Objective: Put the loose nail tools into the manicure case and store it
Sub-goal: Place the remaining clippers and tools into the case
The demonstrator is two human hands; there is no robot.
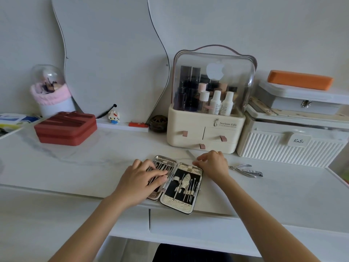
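White desk (75,167): "Serious Life" organizer (204,129); left hand (140,178) flat on manicure case (186,188); right hand (212,163) grip pinching nail file (189,154).

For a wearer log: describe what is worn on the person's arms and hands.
Both forearms are bare, with no sleeves in view. The right hand wears a thin gold-coloured ring on one finger. The left hand shows no ring, watch or glove.

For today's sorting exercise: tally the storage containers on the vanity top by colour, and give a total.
Red: 1, the zip case
Cream: 1, the cosmetic organizer
White: 1, the ribbed box
Grey: 1, the latched box
Silver: 1, the open manicure case
Total: 5
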